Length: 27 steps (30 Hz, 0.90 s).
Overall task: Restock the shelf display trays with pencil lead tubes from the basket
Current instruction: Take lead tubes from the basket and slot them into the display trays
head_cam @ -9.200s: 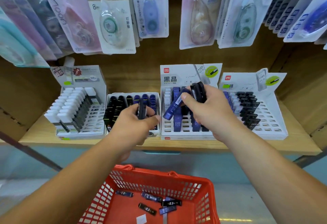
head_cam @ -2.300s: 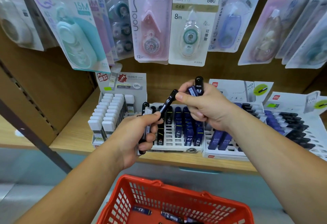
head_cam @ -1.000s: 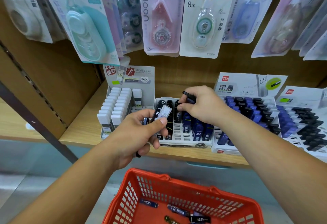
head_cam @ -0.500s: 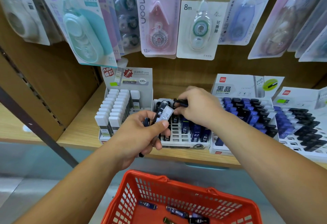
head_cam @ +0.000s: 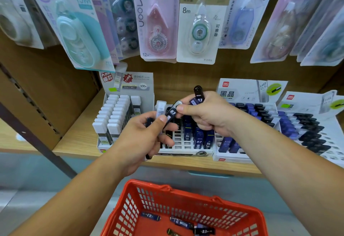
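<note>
Black plastic lead tube (head_cam: 172, 113) marked 0.3 now pinched in your right hand (head_cam: 208, 112), grip tight, up from white slotted tray (head_cam: 178, 145) it reached moment ago. Left hand (head_cam: 141, 138) grip clutches spare tubes (head_cam: 161, 108). More tubes (head_cam: 149, 215) lie in red plastic basket (head_cam: 186, 192). Next slot waits.

I see a black tube (head_cam: 172, 113) marked 03 tilted above the white tray (head_cam: 181, 145); loose tubes (head_cam: 150, 215) lie flat in the red basket (head_cam: 186, 197) below.
</note>
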Each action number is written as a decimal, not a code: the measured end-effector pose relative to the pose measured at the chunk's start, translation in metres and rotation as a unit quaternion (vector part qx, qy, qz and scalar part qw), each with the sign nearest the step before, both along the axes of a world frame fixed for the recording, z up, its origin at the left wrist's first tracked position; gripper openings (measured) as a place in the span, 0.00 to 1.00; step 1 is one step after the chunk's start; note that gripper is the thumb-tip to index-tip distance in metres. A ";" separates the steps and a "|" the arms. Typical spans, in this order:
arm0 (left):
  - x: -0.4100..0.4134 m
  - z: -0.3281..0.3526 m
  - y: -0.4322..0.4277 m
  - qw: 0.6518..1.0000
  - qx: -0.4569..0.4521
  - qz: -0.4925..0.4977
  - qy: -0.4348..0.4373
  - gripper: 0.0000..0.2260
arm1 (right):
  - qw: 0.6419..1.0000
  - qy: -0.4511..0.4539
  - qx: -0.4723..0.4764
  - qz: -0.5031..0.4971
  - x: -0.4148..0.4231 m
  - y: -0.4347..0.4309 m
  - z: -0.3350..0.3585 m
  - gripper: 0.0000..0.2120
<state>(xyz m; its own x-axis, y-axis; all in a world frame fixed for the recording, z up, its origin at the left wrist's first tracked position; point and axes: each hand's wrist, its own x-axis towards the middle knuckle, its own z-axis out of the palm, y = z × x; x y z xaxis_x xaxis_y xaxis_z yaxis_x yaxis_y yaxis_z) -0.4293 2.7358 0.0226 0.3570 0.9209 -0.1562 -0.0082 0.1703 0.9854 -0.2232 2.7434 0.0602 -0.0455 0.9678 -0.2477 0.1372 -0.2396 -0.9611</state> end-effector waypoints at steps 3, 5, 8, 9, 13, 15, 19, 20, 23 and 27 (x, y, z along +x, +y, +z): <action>-0.001 0.000 0.001 0.998 -0.003 0.063 0.023 0.10 | 0.998 -0.031 0.023 -0.049 0.004 0.003 0.005 0.06; -0.005 0.000 0.005 0.993 -0.013 0.111 0.020 0.10 | 0.980 -0.181 0.066 -0.054 0.008 0.002 0.008 0.02; -0.010 0.000 0.008 0.990 -0.020 0.136 0.023 0.11 | 0.949 -0.301 0.094 -0.009 0.009 0.000 0.002 0.03; -0.011 -0.001 0.008 0.991 -0.016 0.133 0.032 0.11 | 0.948 -0.307 0.089 -0.001 0.008 -0.001 -0.001 0.04; -0.010 -0.002 0.004 0.993 0.005 0.102 0.053 0.10 | 0.953 -0.287 0.096 -0.010 -0.001 0.002 -0.005 0.06; -0.008 -0.003 0.005 0.994 0.018 0.090 0.054 0.09 | 0.968 -0.229 0.086 -0.049 -0.003 0.005 -0.005 0.09; -0.002 -0.005 0.005 0.989 0.092 0.060 0.099 0.06 | 0.994 -0.045 0.028 -0.093 -0.006 0.008 0.004 0.10; 0.001 -0.003 0.003 0.984 0.119 0.058 0.119 0.05 | 0.995 -0.025 0.024 -0.096 -0.008 0.008 0.006 0.11; 0.008 -0.005 0.001 0.966 0.176 0.064 0.179 0.12 | 0.994 -0.021 0.024 -0.102 -0.014 0.005 0.010 0.11; 0.011 -0.003 0.001 0.952 0.221 0.055 0.207 0.10 | 0.995 0.005 0.001 -0.096 -0.015 0.003 0.010 0.10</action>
